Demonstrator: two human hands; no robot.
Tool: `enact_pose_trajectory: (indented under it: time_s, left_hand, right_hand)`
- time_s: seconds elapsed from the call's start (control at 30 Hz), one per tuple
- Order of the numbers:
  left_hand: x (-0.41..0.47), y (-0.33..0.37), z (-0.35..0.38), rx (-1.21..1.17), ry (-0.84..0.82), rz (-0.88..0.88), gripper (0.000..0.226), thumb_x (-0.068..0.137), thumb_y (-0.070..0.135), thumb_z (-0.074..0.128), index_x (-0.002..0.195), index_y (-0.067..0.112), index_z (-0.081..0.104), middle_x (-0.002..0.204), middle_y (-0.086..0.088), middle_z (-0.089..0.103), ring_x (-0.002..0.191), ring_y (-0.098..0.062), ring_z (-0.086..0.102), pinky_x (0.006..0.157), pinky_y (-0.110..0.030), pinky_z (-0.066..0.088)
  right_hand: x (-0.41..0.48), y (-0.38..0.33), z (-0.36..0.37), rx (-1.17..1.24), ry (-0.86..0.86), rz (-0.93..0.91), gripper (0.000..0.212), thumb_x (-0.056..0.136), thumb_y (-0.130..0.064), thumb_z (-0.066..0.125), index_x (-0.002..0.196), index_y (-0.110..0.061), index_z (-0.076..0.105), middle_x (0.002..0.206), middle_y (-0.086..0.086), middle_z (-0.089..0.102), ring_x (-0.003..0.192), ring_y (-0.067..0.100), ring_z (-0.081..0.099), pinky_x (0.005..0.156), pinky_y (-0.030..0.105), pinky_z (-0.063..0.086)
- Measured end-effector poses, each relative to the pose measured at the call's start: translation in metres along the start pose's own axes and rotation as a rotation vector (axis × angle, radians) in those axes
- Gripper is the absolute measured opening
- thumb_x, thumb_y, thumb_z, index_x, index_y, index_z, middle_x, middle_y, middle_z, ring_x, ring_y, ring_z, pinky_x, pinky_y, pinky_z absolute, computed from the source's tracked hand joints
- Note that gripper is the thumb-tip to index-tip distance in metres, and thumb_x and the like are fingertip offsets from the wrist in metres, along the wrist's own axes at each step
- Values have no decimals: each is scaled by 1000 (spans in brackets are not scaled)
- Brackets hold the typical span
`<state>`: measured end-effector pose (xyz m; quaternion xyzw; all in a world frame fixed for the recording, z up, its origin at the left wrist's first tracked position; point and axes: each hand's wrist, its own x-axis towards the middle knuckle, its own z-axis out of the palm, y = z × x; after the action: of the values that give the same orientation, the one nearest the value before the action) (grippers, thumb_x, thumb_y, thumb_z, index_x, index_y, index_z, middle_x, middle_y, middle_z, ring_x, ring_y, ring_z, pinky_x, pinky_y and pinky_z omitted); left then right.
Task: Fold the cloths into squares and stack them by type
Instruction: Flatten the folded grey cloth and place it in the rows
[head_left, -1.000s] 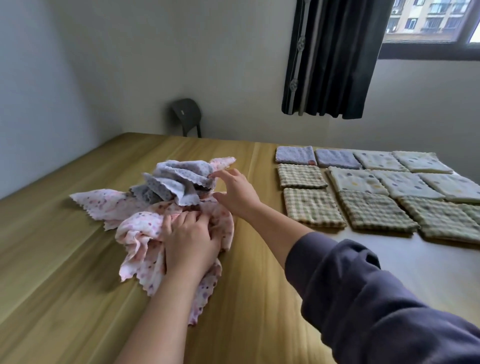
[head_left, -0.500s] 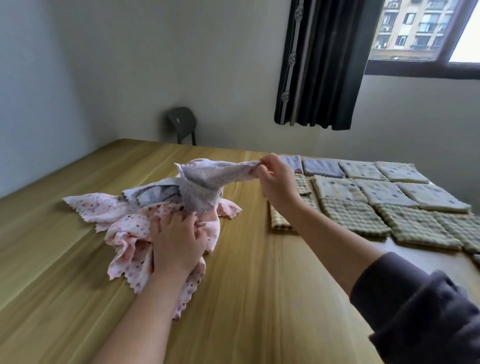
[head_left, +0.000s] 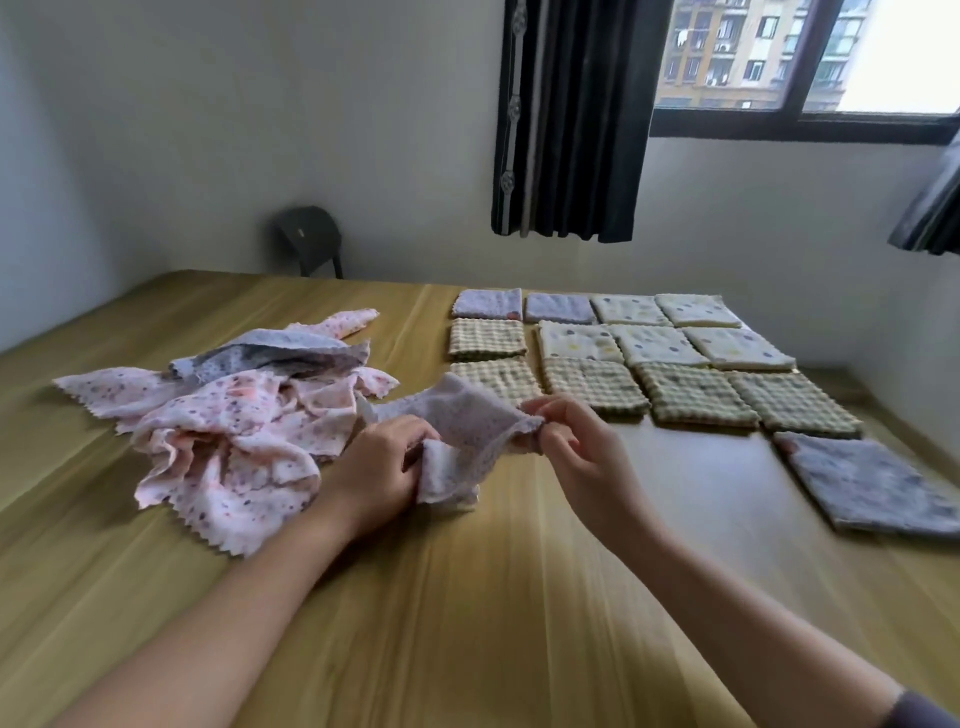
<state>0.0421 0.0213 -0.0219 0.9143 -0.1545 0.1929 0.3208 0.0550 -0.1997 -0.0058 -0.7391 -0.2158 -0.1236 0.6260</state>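
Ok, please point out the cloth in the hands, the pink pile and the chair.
held cloth (head_left: 467, 421), head view, its stretched middle.
pink pile (head_left: 234, 415), head view, the front cloth.
chair (head_left: 306, 231), head view, its backrest.

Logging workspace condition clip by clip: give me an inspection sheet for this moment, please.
Surface: wooden table, light grain.
Job's things: lilac-grey cloth held up between both hands; loose pile at left of pink dotted cloths with a grey cloth on top; at right, rows of green checked squares, cream dotted squares and lilac-grey squares; one grey folded square nearer, by the right edge.
Clutter: nothing seen.
Grippers: left hand grips the cloth's lower part; right hand pinches its edge.
Cables: nothing seen.
Surroundings: dark chair by the wall, dark curtain, window.
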Motion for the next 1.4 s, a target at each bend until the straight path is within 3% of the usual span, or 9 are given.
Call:
enact_pose_trajectory:
  time_s: [0.13,0.3,0.4,0.5,0.67,0.8,0.9,1.13,1.4]
  left_hand:
    - [-3,30,-15,-534,24,-156,29,80,43,58,87,16,67,79,1,70,74,-6,64,63,-21,50]
    - [1,54,-23,-1130,-315,-448,20,83,25,58,83,25,78,80,-3,72,74,-11,68,65,-19,54]
    - [5,43,-5,-816,-336,-591,24,92,20,54,97,11,76,101,-9,71,86,-16,65,79,-21,51]
    - [14,29,10,-357,-226,-649,26,93,24,53,71,10,58,78,-8,59,72,-16,51,62,-19,39]
    - [23,45,12,446,-15,-410,23,95,34,43,112,21,52,109,0,58,94,-24,57,73,-33,42]
    - [61,52,33,426,-167,-204,41,98,30,36,137,19,43,140,-3,44,123,-22,45,99,-37,34]
    - [85,46,54,461,-363,-272,52,101,42,26,149,23,25,154,-3,27,140,-21,26,110,-45,22]
    - [100,19,52,391,-417,-295,52,100,50,21,146,27,31,156,6,22,143,-15,19,114,-56,1]
    - [33,42,33,442,-250,45,37,76,65,43,88,30,49,90,11,51,91,-10,52,77,-31,36]
  right_hand:
    - [-1,-9,-21,194,84,-42,15,82,-13,46,83,-2,55,77,1,61,70,12,55,64,24,46]
    - [11,-28,-50,500,74,215,16,95,-10,48,80,-10,53,64,0,49,56,9,44,49,18,38]
    - [15,-18,-61,230,23,439,17,94,-7,52,79,-10,60,64,6,49,49,13,47,46,22,38]
    - [17,4,-69,-15,125,484,13,94,-8,52,93,-7,65,66,5,57,39,10,50,44,23,43]
    - [9,13,-64,-594,112,222,23,92,-14,53,113,-16,61,108,-2,59,91,13,57,68,19,41]
    - [-8,12,-26,-747,-204,95,31,95,-23,49,124,-13,56,130,4,52,118,24,51,94,29,38]
    - [-22,19,-13,-972,-469,109,52,99,-45,32,144,-18,31,157,9,17,146,27,11,118,36,8]
    - [-14,21,-22,-1075,-644,104,88,77,-76,4,152,-30,6,160,6,-9,146,23,-14,118,38,-11]
    - [-11,27,-27,-1086,-651,84,81,83,-73,13,152,-32,5,160,4,-7,146,20,-13,118,38,-10]
